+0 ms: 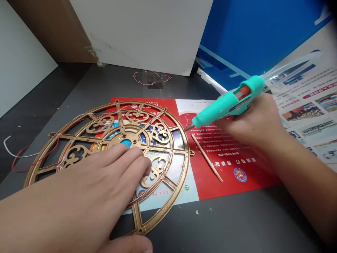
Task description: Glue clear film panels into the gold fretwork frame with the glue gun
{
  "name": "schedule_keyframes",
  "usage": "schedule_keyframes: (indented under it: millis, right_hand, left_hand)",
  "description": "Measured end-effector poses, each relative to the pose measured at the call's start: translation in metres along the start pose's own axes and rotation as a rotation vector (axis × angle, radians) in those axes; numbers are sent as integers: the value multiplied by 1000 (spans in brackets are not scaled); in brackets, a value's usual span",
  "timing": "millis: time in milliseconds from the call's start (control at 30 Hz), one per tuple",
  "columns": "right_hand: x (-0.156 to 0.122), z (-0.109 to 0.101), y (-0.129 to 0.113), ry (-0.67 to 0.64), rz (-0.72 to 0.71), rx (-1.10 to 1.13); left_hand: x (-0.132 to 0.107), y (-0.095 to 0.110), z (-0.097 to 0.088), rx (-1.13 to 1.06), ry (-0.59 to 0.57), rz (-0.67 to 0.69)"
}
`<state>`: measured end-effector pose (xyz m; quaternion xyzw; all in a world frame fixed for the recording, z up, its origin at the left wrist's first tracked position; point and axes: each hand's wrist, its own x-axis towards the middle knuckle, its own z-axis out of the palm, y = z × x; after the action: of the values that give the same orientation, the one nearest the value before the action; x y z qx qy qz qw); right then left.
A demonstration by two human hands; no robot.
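A round gold openwork wheel with spokes and scroll ornaments lies across the lower middle, red and white wires running along its rings. My left hand reaches over its near side, fingers together and bent down by the hub, thumb towards the near rim. The fingertips are partly hidden. In my right hand is a turquoise hot glue gun, an orange part showing in its top slot. Its metal nozzle points down-left at the wheel's right rim, touching or very close to it; I cannot tell which.
Beneath the wheel lies a red and white printed leaflet on a dark table. A thin wooden stick rests right of the rim. Farther back is a loop of thin wire. White panels and a blue board stand behind.
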<state>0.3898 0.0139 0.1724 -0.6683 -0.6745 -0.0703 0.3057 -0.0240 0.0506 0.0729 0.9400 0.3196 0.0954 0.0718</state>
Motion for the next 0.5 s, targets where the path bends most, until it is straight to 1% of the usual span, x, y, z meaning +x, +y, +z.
schedule_keyframes:
  millis: [33,100,167,200,233,333,400,500]
  right_hand:
    - [0,-1,-1,32,44,1]
    - [0,-3,-3,93,129,-22]
    - [0,-3,-4,123,163,-70]
    - [0,-3,-4,130,164,-86]
    - [-1,-3,-3,119,150,-91]
    - [-2,2,6,22,126,-82]
    - [-3,8,15,-8,158,-111]
    - [-5,18,29,0,215,-183]
  left_hand:
    - [-1,0,1,0,1,0]
    - [-5,-8,-1,4,5,-6]
    - [-8,-22,-8,22,19,7]
    - [-9,-30,-12,39,27,37]
    - [-10,-37,-16,58,38,81]
    - [-11,-53,-24,113,95,214]
    - [-12,-58,-25,132,120,227]
    - [-14,-60,-24,126,103,219]
